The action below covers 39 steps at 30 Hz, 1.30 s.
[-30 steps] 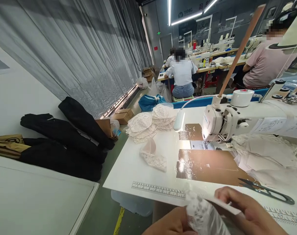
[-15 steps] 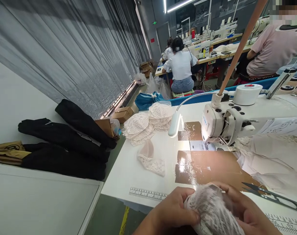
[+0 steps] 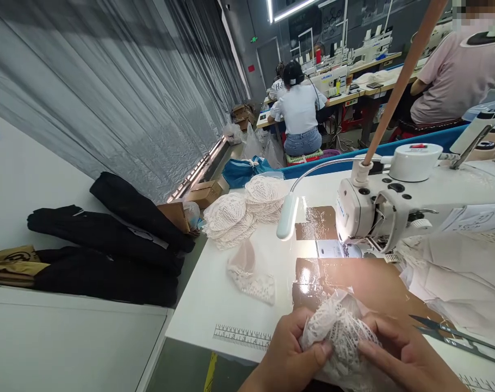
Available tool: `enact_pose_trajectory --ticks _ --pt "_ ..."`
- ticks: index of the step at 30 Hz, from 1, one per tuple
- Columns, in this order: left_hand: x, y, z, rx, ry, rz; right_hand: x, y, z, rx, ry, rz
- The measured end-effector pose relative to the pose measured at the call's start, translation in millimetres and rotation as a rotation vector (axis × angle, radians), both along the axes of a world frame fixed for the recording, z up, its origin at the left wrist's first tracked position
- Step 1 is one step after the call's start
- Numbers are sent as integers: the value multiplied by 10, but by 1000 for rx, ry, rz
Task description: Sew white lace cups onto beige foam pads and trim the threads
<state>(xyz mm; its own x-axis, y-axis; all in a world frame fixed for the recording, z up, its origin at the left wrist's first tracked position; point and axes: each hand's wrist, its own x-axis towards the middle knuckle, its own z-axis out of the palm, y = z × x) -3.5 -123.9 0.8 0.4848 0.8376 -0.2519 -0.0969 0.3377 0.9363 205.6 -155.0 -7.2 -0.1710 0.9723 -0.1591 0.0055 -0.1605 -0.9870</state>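
Between my two hands, near the front edge of the sewing table, is a bunched piece of white lace fabric (image 3: 340,332). My left hand (image 3: 293,348) grips its left side, thumb on top and fingers behind. My right hand (image 3: 398,345) pinches the right side the same way. The lace bulges up in the middle, and its lower part runs out of view. Beyond my left hand a small lace-edged cup piece (image 3: 251,272) lies on the white tabletop (image 3: 202,305). Thread snips (image 3: 463,337) rest to the right of my right hand.
A sewing machine (image 3: 394,201) with a lit needle area stands ahead, its small lamp (image 3: 288,218) hanging to the left. Stacked lace pieces (image 3: 227,215) sit at the far left corner. Pale fabric (image 3: 459,272) is heaped at right. Co-workers (image 3: 300,109) sit at machines beyond.
Both hands have lifted the lace slightly up and away from me. It is spread more openly now, with both thumbs pressed on its top.
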Motion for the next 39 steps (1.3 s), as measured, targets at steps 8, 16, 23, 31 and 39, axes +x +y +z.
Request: enact_pose_trajectory --ticks 8,16,23,31,39 --pt "167 -22 -96 -375 -486 132 -5 29 68 82 -60 -202" --pt "421 -137 -159 -402 -365 25 -167 59 -18 -100 286 -300" --pt "-316 -50 102 -31 -100 -252 -69 39 29 -223 392 -318" --pt "-128 112 276 103 84 -239 -120 10 2 1 81 168" --pt "-51 -36 80 103 55 -206 -127 44 31 225 -79 101"
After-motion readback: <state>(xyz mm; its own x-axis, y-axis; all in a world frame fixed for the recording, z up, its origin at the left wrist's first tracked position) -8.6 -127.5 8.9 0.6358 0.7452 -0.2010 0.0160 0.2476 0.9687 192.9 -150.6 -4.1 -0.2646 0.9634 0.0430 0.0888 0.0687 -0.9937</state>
